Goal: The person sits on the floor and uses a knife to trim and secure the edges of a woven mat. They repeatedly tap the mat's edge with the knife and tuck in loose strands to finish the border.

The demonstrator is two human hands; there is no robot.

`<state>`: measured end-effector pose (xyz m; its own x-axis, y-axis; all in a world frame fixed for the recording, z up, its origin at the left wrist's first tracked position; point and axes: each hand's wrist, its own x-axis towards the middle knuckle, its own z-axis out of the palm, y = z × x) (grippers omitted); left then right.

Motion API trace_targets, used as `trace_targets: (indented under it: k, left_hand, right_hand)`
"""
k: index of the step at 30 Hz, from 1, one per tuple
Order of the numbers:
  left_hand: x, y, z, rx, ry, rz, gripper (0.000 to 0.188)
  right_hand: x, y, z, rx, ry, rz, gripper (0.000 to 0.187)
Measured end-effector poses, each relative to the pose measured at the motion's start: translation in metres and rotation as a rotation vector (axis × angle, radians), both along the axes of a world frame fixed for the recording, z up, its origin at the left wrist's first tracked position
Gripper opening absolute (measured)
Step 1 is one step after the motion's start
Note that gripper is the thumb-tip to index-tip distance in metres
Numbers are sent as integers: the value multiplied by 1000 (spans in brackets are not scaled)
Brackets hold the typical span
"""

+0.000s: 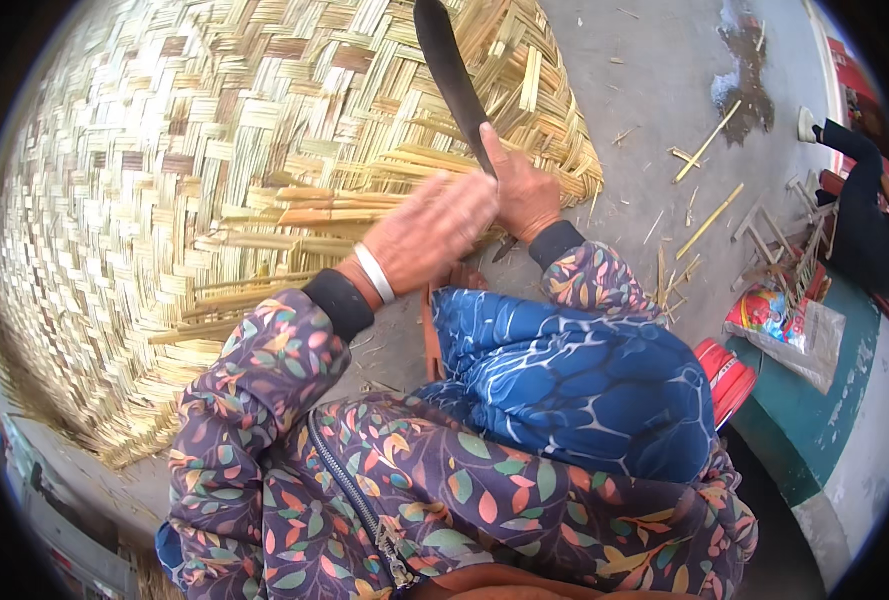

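Note:
My right hand [529,196] is closed round a long curved knife [452,75] with a dark blade, its thumb laid along the blade. The blade points away over a large woven reed mat [255,120]. My left hand [425,235], slightly blurred, reaches across the loose reed ends [335,205] at the mat's near edge, its fingers stretched out beside the right wrist and the knife. Its fingertips are smeared, and nothing shows in them. A white band [374,272] circles the left wrist.
Blue patterned cloth [575,385] covers my lap. Cut reed pieces [710,220] lie on the grey floor [635,90], with a wet patch [747,75] farther off. At the right are a small wooden chair [780,240], a plastic bag [795,335] and another person [865,220] in dark clothes.

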<state>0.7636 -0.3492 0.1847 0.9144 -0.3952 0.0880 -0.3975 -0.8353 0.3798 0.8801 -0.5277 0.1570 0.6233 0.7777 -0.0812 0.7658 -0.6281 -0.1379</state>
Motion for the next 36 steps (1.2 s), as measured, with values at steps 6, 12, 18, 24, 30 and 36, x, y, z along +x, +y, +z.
trace_targets:
  k: [6, 12, 18, 24, 30, 36]
  left_hand:
    - [25, 26, -59, -32, 231, 243, 77]
    - [20, 30, -69, -86, 81, 249, 72]
    - [19, 28, -68, -119, 73, 345, 67]
    - [6, 32, -67, -206, 55, 461, 65]
    - [0, 39, -63, -118, -1, 396, 67]
    - [12, 44, -50, -65, 255, 291, 71]
  right_hand:
    - [19, -2, -11, 97, 151, -28, 79]
    - [17, -1, -6, 97, 174, -22, 80]
    - [15, -2, 0, 44, 235, -31, 84]
    - [-4, 8, 13, -29, 213, -89, 84]
    - [-23, 18, 25, -93, 160, -144, 84]
    - [-21, 18, 18, -91, 122, -118, 82]
